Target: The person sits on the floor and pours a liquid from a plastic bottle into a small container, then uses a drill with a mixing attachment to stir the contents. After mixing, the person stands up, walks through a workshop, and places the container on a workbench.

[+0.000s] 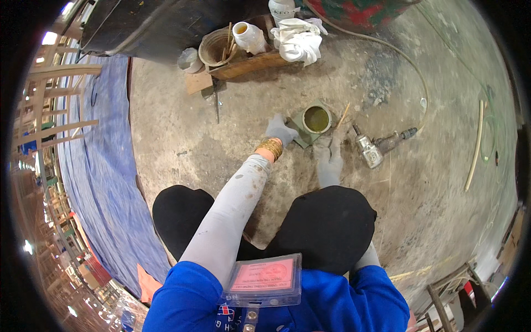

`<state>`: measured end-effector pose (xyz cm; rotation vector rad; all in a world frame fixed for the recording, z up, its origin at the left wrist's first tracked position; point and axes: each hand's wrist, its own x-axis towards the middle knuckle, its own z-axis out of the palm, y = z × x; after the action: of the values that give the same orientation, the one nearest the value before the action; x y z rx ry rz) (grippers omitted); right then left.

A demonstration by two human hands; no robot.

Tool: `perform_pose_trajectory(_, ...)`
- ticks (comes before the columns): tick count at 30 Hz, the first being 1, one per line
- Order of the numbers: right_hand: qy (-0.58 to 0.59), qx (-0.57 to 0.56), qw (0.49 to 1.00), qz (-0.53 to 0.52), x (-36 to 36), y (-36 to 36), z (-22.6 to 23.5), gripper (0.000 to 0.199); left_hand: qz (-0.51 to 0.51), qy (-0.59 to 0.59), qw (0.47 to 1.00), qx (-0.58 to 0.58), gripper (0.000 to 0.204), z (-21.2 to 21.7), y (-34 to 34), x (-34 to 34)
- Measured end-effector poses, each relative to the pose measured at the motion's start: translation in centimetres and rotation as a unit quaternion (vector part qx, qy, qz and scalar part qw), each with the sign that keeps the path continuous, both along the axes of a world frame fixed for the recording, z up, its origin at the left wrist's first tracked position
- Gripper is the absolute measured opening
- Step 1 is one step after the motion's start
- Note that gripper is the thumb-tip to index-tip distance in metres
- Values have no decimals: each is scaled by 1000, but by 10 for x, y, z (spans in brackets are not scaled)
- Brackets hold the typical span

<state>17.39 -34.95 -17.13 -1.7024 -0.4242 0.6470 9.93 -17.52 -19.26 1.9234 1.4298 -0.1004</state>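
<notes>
Stained concrete floor (199, 138) extends from round container (317, 105) leftward to edge of blue sheet (105, 160). Power tool (376, 150) lies right; wooden tray (249, 67) beyond, well apart; black-clad knees (332, 227) flank near side. Container sits mid-floor on green square (301, 138), mouth upward, axis near vertical. Hands apart: left hand (281, 130) at square's edge, right hand (329, 159) beside container; grip of either cannot be told.

Left one of two head-worn fisheyes looked steeply down and a bit forward, past the wearer's blue shirt (343, 299) and black-clad knees (332, 221) to the floor (188, 149). Shirt sat super close at the bottom edge, hands (281, 130) were farther off, and the wide lens kinda bowed the blue tarp (105, 155) out left.
</notes>
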Motion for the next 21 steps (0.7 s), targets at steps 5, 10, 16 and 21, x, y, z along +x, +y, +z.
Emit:
perform_pose_trajectory(5,75,56,995,-37,37,-1,29,41,43,-25,998,-38,46,12,-2,15)
perform_pose_trajectory(10,-164,-7,982,93,84,51,66,18,55,-88,994,-44,38,35,13,11)
perform_pose_trajectory(16,-292,-16,952,93,115,140,54,24,-156,-90,982,46,37,84,62,-13)
perform_pose_trajectory(21,-297,-59,945,125,119,166,61,25,-290,-47,952,87,33,169,81,-38)
